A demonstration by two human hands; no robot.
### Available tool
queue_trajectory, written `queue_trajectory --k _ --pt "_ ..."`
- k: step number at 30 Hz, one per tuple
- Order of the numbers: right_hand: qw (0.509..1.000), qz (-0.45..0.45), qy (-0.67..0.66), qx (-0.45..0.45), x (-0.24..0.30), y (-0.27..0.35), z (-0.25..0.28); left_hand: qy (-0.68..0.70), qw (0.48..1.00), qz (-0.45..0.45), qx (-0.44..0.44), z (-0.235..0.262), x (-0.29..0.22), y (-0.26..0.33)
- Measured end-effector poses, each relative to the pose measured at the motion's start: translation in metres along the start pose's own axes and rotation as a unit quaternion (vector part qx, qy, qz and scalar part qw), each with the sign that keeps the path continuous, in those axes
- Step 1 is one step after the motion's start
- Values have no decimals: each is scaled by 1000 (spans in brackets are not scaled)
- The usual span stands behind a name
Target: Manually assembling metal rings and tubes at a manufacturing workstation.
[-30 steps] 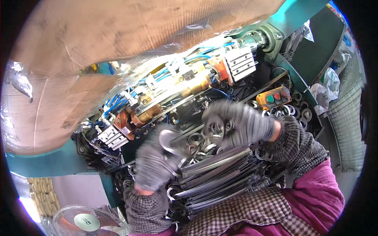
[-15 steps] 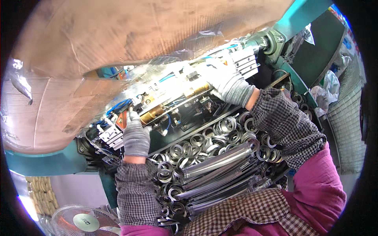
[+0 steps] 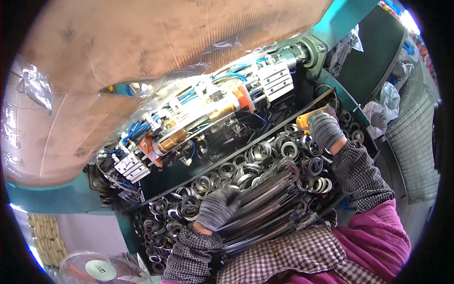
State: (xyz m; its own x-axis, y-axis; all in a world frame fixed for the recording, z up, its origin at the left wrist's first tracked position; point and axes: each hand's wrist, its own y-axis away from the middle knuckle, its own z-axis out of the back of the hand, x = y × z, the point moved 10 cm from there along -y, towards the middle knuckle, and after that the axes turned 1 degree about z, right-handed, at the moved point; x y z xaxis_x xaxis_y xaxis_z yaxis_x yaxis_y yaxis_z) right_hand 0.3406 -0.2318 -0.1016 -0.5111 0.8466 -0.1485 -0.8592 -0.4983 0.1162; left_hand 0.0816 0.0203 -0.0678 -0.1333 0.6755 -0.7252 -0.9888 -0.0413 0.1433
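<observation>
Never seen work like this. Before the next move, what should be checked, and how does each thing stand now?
1. Both hands clear of the machine: ok; the left hand is at the dark strips, the right hand at the yellow control box.
2. Gloves on: ok, both hands gloved.
3. A button pressed: cannot tell; the right hand covers much of the box.
4. Left hand gripping a strip: cannot tell.
5. Loose rings sorted in rows: not ok; they lie jumbled.
6. Parts properly seated in the machine: cannot tell; glare hides detail.
</observation>
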Motion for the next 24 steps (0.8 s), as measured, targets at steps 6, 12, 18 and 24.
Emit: queue_trajectory --k 6,12,18,24 --pt "987 -44 -81 -131 -17 8 -9 96 991 51 -79 24 4 3" --pt "948 95 -297 -66 72 44 74 -9 982 -70 -175 41 -36 -9" --pt "900 254 -353 -37 96 80 86 -115 986 -111 -45 -6 -35 -2" --pt "942 -5 -90 -323 -143 71 94 -129 988 -89 -9 -31 -25 15"
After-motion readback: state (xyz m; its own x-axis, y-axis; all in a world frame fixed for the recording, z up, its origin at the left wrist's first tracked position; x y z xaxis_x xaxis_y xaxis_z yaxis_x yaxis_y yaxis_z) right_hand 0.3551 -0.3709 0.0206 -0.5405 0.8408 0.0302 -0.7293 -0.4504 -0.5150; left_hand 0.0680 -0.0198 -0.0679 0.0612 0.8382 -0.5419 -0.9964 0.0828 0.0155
